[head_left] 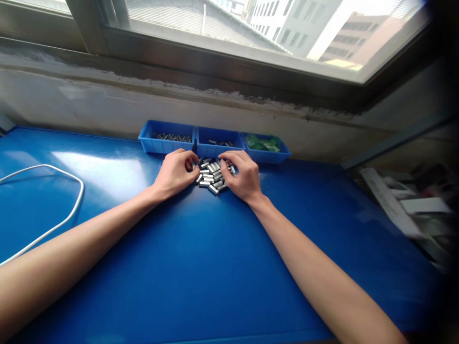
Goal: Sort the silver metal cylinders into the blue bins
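A loose pile of small silver and dark metal blocks (208,178) lies on the blue tabletop (201,267). My left hand (177,171) curves round the pile's left side, thumb and fingers apart, with its fingertips at the outer pieces. On the opposite side my right hand (244,174) is cupped against the pile, a gap showing between thumb and forefinger. Neither hand has a piece visibly lifted. Some blocks are partly hidden beneath the fingers.
Behind the pile stand three joined blue bins: the left bin (167,145) with small metal parts, the middle bin (219,149) with a few pieces, the right bin (267,155) with green plastic. A white cable (81,186) loops at left. Clutter sits beyond the table's right edge.
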`<action>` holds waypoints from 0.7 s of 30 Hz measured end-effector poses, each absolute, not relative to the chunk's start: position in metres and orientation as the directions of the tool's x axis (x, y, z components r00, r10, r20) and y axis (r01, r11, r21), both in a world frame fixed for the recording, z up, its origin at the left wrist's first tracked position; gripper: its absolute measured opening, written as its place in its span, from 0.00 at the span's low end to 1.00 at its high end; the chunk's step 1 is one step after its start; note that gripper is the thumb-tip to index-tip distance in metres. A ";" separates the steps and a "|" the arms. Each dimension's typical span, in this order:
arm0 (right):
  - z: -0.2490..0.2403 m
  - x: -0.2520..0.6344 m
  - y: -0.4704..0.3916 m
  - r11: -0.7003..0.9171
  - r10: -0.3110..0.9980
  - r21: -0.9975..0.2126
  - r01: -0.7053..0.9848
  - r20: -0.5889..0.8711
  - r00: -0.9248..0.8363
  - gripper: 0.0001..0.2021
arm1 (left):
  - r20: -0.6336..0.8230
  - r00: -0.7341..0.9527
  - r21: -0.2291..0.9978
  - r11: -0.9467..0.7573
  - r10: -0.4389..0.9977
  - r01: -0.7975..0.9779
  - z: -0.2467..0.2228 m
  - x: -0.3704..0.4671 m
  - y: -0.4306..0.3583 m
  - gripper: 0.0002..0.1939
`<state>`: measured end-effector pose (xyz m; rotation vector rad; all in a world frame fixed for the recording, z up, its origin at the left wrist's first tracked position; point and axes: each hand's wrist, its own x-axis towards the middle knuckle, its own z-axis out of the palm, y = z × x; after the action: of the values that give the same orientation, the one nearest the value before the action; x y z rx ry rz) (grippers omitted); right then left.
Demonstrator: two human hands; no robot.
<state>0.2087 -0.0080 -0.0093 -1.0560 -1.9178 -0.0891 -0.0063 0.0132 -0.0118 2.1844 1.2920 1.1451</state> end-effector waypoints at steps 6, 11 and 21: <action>-0.010 0.208 -0.008 0.621 0.646 -0.343 0.705 0.733 -0.212 0.07 | 0.451 0.133 0.745 -0.455 0.882 0.487 -0.007 -0.005 0.012 0.10; -0.008 0.208 -0.010 0.630 0.641 -0.338 0.699 0.735 -0.222 0.07 | 0.393 0.093 0.871 -0.402 0.915 0.283 -0.003 -0.006 0.012 0.12; -0.010 0.206 -0.013 0.716 0.614 -0.260 0.648 0.676 -0.407 0.09 | 0.311 0.231 0.949 -0.312 0.922 -0.031 -0.002 -0.006 0.012 0.25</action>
<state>0.2061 -0.0127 -0.0097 -0.9553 -2.1272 -0.0549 -0.0058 0.0115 -0.0019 1.5449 0.8672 1.2496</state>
